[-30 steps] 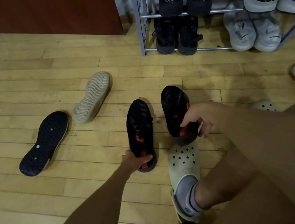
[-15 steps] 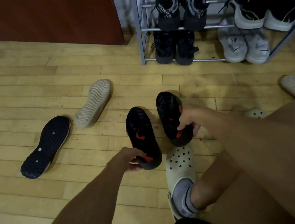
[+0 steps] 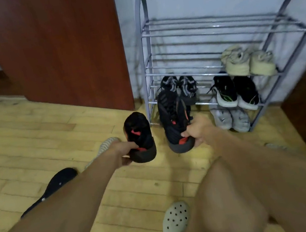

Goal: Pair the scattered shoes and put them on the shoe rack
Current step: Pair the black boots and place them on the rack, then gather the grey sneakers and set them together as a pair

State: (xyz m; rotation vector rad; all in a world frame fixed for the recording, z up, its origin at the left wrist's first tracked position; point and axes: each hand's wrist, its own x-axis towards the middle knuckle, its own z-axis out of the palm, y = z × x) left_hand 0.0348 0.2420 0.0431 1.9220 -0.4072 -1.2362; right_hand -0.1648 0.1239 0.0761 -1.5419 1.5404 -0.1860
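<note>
My left hand (image 3: 123, 151) grips the heel of a black shoe with red marks (image 3: 139, 136), held off the floor. My right hand (image 3: 197, 130) grips the heel of its matching black-and-red shoe (image 3: 172, 116), raised in front of the lower left of the grey metal shoe rack (image 3: 214, 26). The two shoes hang side by side, toes away from me. On the floor to the left lie a dark shoe sole-up (image 3: 58, 182) and a beige shoe (image 3: 106, 144), partly hidden behind my left arm.
The rack holds a beige pair (image 3: 248, 61), a black-and-white pair (image 3: 235, 92), a grey pair (image 3: 229, 119) and a dark pair (image 3: 181, 84); its top shelves are bare. A brown cabinet (image 3: 66, 49) stands left of the rack. I wear a pale clog (image 3: 174, 223).
Both hands have lifted the black-and-red shoes off the floor and carried them forward toward the rack. My view has tilted up, showing the whole rack.
</note>
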